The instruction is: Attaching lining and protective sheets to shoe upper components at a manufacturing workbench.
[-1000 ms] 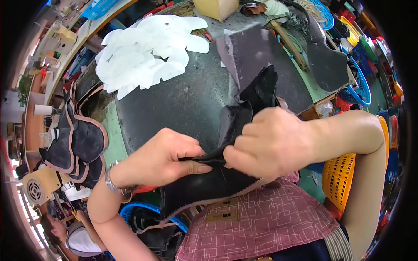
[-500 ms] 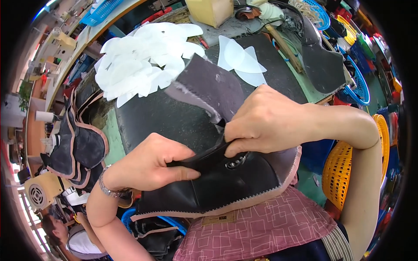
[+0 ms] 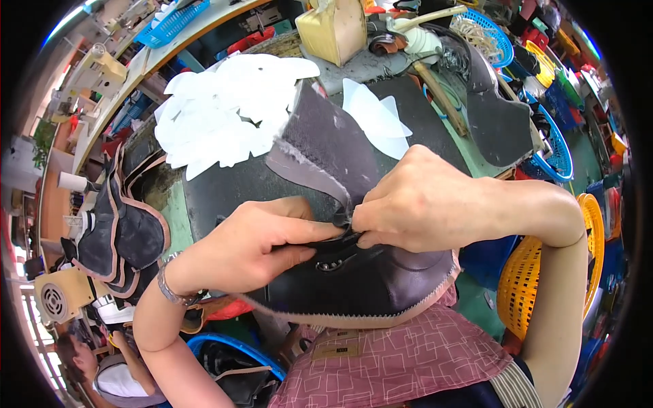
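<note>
A black leather boot upper (image 3: 354,285) with a zigzag-cut lower edge and a small metallic ornament hangs between my hands. Its grey fuzzy-lined part (image 3: 326,136) rises beyond my fingers, over the bench. My left hand (image 3: 255,241), with a metal watch band at the wrist, pinches the folded top edge between thumb and fingers. Close beside it, my right hand (image 3: 425,204) grips the same edge, its fingertips bunched at the seam. What exactly lies under the right fingertips is hidden.
White curved sheet pieces (image 3: 224,109) are heaped on a black mat (image 3: 231,190), with a few more white pieces (image 3: 374,119) to their right. Stacked dark uppers (image 3: 126,231) hang at left. A yellow basket (image 3: 524,285) stands right, a blue basket (image 3: 238,343) below left.
My left hand has slid right along the edge, its fingertips now nearly meeting my right hand. The upper has shifted left and turned a little, its ornament moving left and slightly down.
</note>
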Demonstrator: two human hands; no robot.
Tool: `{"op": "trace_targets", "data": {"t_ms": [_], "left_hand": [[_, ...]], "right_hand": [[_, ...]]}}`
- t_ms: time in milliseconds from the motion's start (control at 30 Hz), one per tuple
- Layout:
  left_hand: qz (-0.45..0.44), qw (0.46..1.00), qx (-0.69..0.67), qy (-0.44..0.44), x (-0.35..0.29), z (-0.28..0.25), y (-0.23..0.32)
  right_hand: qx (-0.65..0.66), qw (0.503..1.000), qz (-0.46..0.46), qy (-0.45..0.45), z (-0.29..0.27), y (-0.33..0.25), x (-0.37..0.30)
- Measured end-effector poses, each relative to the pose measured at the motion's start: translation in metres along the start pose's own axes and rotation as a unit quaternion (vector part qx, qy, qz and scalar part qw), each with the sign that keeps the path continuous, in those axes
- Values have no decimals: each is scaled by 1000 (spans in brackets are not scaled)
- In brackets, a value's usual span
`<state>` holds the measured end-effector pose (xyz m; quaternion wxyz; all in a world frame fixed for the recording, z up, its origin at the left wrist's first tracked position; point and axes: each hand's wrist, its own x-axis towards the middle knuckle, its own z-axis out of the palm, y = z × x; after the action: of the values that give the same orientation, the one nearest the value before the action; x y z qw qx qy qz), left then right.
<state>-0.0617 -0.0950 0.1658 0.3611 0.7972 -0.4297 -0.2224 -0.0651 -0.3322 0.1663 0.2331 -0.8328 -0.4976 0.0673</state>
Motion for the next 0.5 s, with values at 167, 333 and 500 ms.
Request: {"op": "trace_targets", "data": {"t_ms": [167,333,500], "left_hand": [[20,953,219,210,6,25,19],[-36,980,52,189,-2,-6,25],[64,982,76,158,-2,-15,29]], "right_hand": [[-3,999,32,32,-3,-4,5],[-100,988,-57,106,-20,4,3],[-226,955,-173,83,-45,-10,11]]}}
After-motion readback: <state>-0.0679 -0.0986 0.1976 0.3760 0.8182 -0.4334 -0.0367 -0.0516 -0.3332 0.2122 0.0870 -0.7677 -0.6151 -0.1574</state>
